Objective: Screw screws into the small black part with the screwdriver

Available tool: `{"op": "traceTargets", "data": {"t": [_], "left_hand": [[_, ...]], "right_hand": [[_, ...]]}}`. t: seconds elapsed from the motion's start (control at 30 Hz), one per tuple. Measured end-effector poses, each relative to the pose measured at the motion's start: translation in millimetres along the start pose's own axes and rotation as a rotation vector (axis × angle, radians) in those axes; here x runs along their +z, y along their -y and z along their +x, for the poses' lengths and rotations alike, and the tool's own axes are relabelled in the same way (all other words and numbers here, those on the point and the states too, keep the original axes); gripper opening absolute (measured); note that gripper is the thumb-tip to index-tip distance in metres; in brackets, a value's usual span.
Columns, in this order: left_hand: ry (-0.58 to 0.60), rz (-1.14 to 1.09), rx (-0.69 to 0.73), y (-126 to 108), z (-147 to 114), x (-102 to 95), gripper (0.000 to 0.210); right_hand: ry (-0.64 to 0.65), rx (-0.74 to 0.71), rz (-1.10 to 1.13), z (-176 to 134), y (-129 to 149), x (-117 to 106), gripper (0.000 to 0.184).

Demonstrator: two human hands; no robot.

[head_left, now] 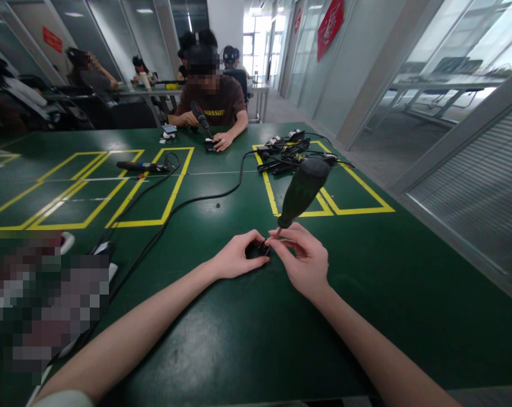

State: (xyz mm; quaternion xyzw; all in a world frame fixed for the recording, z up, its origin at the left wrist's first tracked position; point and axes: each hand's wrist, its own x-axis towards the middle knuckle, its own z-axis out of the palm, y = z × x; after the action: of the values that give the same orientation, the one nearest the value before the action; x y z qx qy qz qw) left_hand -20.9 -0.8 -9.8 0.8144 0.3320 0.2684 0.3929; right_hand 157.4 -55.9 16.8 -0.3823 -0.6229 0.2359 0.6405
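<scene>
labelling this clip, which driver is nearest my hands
The dark screwdriver at your right hand; the coworker's driver and the tool lying left are farther off.

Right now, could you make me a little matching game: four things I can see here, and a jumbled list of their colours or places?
Things:
1. Screwdriver
2. Small black part
3. Tabletop
4. Tape outlines

Descriptions:
A. Between fingers and thumb of the left hand
B. Yellow
C. Handle slanting up above the right hand
D. Green

Pairs: 1-C, 2-A, 3-D, 4-B
</scene>
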Motion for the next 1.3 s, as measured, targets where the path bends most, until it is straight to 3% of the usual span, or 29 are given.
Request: {"op": "traceTargets", "data": {"t": [0.33, 0.73, 1.03, 1.3], "left_hand": [[-0.001, 0.000, 0.005, 2, 0, 0.2, 0.029], [0.007, -0.002, -0.011, -1, 0, -0.9, 0.027], [0.004, -0.007, -0.007, 2, 0, 0.1, 0.029], [-0.001, 0.002, -0.009, 2, 0, 0.8, 0.028]], "right_hand": [[0.003, 0.001, 0.027, -4, -7, -1, 0.023], [-0.018, 0.056, 0.020, -1, -3, -3, 0.019], [0.002, 0.007, 0.021, 3, 5, -2, 0.015], [0.031, 0.047, 0.080, 0, -3, -2, 0.016]]}}
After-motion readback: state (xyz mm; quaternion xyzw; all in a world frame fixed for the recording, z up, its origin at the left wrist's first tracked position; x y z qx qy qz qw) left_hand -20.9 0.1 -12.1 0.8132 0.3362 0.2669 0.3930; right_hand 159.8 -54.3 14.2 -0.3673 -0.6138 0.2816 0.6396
